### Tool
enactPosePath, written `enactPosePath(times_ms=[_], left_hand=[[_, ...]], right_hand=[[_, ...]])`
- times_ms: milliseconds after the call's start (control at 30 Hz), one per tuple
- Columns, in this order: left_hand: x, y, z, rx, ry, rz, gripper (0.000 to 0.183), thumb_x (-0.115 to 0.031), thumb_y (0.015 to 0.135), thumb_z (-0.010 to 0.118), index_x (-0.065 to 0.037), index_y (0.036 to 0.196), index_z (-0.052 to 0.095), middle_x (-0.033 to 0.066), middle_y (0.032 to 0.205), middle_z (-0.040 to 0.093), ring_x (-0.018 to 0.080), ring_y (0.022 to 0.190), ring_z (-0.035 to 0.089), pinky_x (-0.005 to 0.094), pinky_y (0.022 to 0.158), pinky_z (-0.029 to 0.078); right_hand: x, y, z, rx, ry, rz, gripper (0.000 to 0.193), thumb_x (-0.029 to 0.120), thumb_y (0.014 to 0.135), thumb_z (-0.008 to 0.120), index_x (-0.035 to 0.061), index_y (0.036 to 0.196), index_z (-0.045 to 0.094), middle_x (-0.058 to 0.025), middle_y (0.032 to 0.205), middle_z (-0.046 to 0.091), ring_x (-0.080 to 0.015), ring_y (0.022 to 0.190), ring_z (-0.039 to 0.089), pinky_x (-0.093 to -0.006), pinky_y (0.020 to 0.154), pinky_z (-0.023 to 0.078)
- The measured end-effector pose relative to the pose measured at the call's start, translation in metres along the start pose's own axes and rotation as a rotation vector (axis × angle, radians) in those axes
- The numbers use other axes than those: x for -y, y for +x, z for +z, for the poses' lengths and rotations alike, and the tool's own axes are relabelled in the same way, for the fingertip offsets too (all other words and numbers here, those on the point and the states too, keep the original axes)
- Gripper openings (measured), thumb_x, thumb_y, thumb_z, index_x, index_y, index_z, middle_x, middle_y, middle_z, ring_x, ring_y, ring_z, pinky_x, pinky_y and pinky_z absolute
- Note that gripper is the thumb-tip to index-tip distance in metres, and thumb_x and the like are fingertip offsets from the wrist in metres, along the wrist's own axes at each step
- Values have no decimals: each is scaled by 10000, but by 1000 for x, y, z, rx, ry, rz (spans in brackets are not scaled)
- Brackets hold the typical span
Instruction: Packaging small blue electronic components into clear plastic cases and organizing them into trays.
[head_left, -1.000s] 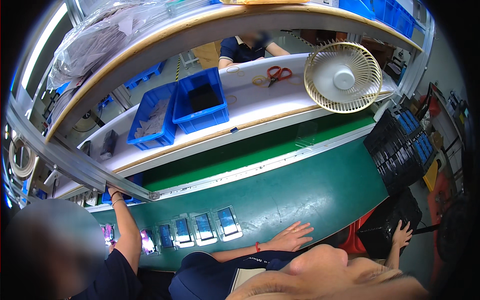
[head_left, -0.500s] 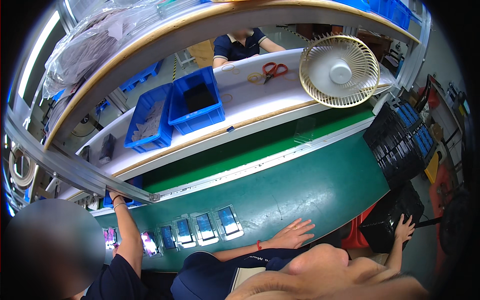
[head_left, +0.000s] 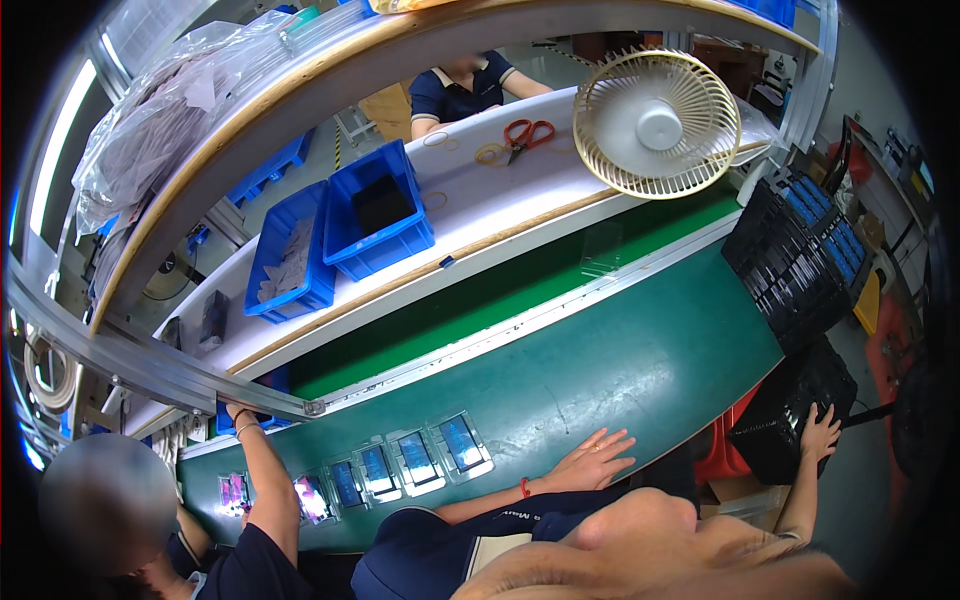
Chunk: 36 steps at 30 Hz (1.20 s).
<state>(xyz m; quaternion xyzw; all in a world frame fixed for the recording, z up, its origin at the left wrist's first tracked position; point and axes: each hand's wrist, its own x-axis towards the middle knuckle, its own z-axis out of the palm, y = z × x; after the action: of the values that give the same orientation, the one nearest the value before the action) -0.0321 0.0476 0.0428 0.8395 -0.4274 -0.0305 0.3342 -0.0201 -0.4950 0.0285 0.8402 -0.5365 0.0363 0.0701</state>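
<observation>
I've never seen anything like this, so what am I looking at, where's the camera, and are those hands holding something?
These are a person's own two bare hands, seen from a wide fisheye camera worn on that person's head and looking down. The lens makes straight edges look curved.

The left hand lies open on the green table. The right hand rests, fingers spread, on a black crate beside the table. Neither appears to hold anything.

Small screens lie in a row on the table. Beyond it, a white shelf carries two blue bins and red-handled scissors; near its right end is a round beige slatted piece. The arm at the left is a co-worker's.
</observation>
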Motion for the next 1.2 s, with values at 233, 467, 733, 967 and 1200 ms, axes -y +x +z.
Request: enactPosePath(times_ms=[233, 467, 733, 967, 1200], left_hand=[[-6, 0, -4, 1, -13, -29, 403, -36, 782, 575, -94, 1181, 583, 116, 1408, 396, 273, 1363, 301, 482, 1128, 216], [-4, 1, -8, -8, -30, 8, 384, -52, 803, 572, -91, 1184, 589, 120, 1389, 423, 275, 1350, 322, 489, 1114, 238], [-13, 4, -12, -8, 20, -36, 363, -65, 809, 577, -91, 1170, 601, 134, 1370, 441, 294, 1337, 338, 490, 1104, 251], [-12, 8, -8, -7, -12, -31, 344, -67, 827, 566, -80, 1168, 599, 138, 1381, 432, 294, 1352, 311, 480, 1116, 229], [-13, 4, -16, -3, 29, -42, 361, -75, 816, 583, -77, 1176, 592, 133, 1393, 418, 290, 1357, 303, 477, 1123, 223]], right_hand=[[8, -6, -15, 3, -8, -18, 678, 662, 865, 374, 304, 1436, 298, -152, 1497, 251, -353, 1375, 218, -600, 1045, 203], [16, -15, -19, -15, -7, -16, 678, 660, 860, 385, 283, 1421, 328, -159, 1480, 281, -354, 1367, 236, -612, 1026, 230], [1, -6, -11, -10, 20, 4, 686, 677, 860, 362, 315, 1439, 287, -146, 1501, 246, -348, 1379, 219, -610, 1050, 196], [-2, -2, -8, -10, -1, 14, 688, 670, 862, 372, 309, 1441, 284, -151, 1500, 247, -354, 1381, 209, -602, 1055, 193], [5, -10, -11, 15, 42, 6, 685, 651, 869, 380, 297, 1446, 276, -154, 1505, 233, -357, 1386, 191, -604, 1054, 186]])
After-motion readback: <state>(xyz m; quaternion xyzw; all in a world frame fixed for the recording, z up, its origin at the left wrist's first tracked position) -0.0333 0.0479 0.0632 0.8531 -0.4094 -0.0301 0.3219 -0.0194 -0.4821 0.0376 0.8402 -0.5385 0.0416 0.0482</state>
